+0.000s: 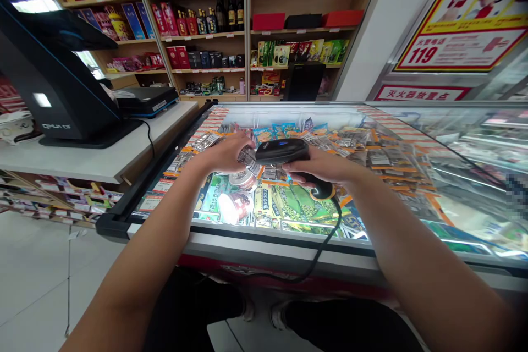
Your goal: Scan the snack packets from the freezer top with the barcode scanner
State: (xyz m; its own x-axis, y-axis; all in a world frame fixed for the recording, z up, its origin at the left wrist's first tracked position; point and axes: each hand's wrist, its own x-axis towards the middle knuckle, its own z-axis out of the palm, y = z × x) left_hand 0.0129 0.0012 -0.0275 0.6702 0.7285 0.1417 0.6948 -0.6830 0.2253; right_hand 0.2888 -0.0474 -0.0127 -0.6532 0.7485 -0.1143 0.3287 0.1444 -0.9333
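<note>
My left hand (pixel 226 153) is closed around a small printed container (pixel 248 158), which looks like a cup and is tilted above the freezer's glass top. The fingers partly cover it. My right hand (pixel 319 166) grips a black handheld barcode scanner (pixel 282 150) by its handle. The scanner's head points left, very close to the container; I cannot tell whether they touch. From the handle's lower end a black cable (pixel 333 231) hangs over the freezer's front edge. Below the container, a round cup-like shape (pixel 238 206) shows with strong glare on it, perhaps a reflection.
The glass-topped freezer (pixel 247 235) holds many bagged goods, including green packets (pixel 295 202). A counter (pixel 82 164) at left carries a black checkout terminal (pixel 61 77) and a flat black device (pixel 144 100). Shelves (pixel 214 36) of boxes and bottles stand behind.
</note>
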